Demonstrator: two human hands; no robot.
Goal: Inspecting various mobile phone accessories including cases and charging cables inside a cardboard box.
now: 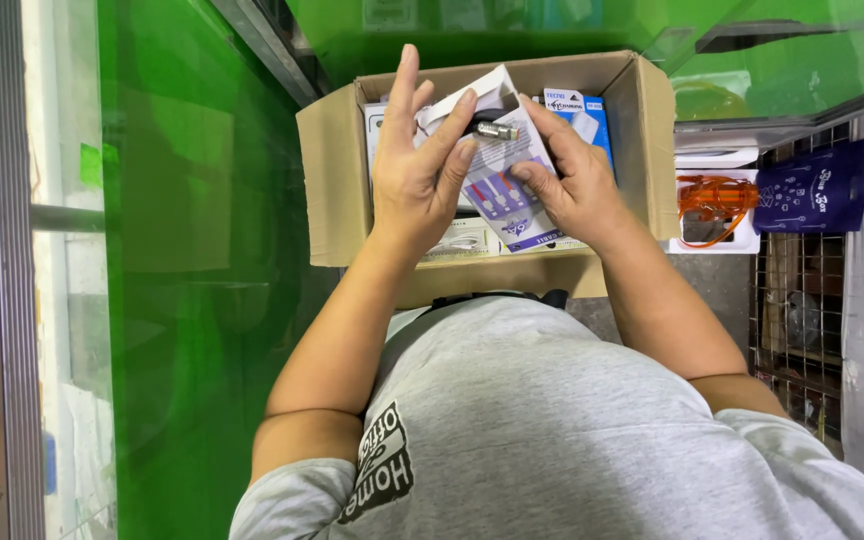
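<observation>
1. Green translucent panel (202,250) fills the left of the view, beside a metal frame (2,270) at the edge.
2. Left hand (417,175) rests over an open cardboard box (337,180), fingers spread long, the middle fingertips pressed on a small white-and-purple packet (507,185) (the thumb is hidden behind it).
3. Metal plug (497,130) on a dark cable sits at the packet's open top, between both hands and above the box.
4. Right hand (577,185) pinches the packet's right edge, forefinger stretched toward the plug, other fingers curled under.
5. More flat packets (577,110) lie inside the box.
6. Orange coiled cable (712,200) in a white tray (717,157) sits right of the box, next to a dark blue pouch (812,190) against a wire grille (797,300).
</observation>
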